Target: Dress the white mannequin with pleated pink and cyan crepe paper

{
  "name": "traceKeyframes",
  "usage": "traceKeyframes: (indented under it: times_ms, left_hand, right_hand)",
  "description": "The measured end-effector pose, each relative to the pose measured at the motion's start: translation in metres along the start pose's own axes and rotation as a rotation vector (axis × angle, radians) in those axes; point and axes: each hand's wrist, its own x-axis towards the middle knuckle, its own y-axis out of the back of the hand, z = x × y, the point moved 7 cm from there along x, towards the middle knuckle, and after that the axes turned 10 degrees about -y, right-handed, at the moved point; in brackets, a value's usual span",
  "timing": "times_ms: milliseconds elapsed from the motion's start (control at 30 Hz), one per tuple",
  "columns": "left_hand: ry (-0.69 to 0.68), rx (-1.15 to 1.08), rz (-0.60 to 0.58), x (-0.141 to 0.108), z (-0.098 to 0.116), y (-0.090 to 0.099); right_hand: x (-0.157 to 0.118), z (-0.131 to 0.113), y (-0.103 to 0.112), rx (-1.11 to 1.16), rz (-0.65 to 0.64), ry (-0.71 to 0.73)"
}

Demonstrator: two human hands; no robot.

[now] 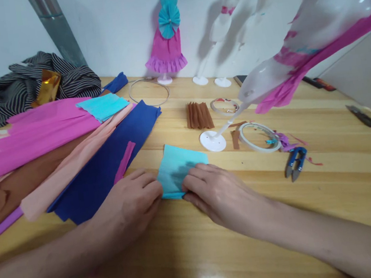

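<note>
A turquoise piece of crepe paper (pixel 182 160) lies on the wooden table, its near edge folded into a narrow strip. My left hand (pixel 134 199) pinches the left end of that fold, fingers curled and pressed together. At the right part of the same fold, my right hand (pixel 217 189) grips the paper between thumb and fingers. Both thumbs are partly hidden. Just beyond the paper stands a small mannequin (pixel 299 46) draped with magenta strips, leaning right in the view. A pleated brown piece of crepe paper (pixel 199 115) rests left of its base.
Layered crepe paper sheets, including a dark blue one (pixel 107 167), cover the left side. Blue thread snips (pixel 296 163), a tape roll (pixel 259 137) and a utility knife (pixel 363 116) lie right. A dressed mannequin (pixel 168 32) stands by the wall, near a bottle (pixel 58 30).
</note>
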Motion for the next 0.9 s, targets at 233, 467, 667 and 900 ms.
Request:
traceKeyframes:
  times_ms: [233, 467, 667, 900]
  left_hand:
    - [0.074, -0.124, 0.046, -0.001, -0.007, 0.002]
    - [0.109, -0.258, 0.086, 0.001, -0.009, 0.002]
    - [0.14, -0.28, 0.096, 0.004, -0.009, 0.003]
    - [0.253, -0.227, 0.005, 0.005, -0.017, 0.0]
  right_hand:
    - [0.003, 0.007, 0.002, 0.172, -0.103, -0.074]
    - [0.005, 0.017, 0.003, 0.248, -0.185, -0.164]
    - [0.005, 0.017, 0.008, 0.272, -0.207, -0.174]
    - [0.005, 0.019, 0.006, 0.182, -0.193, -0.235]
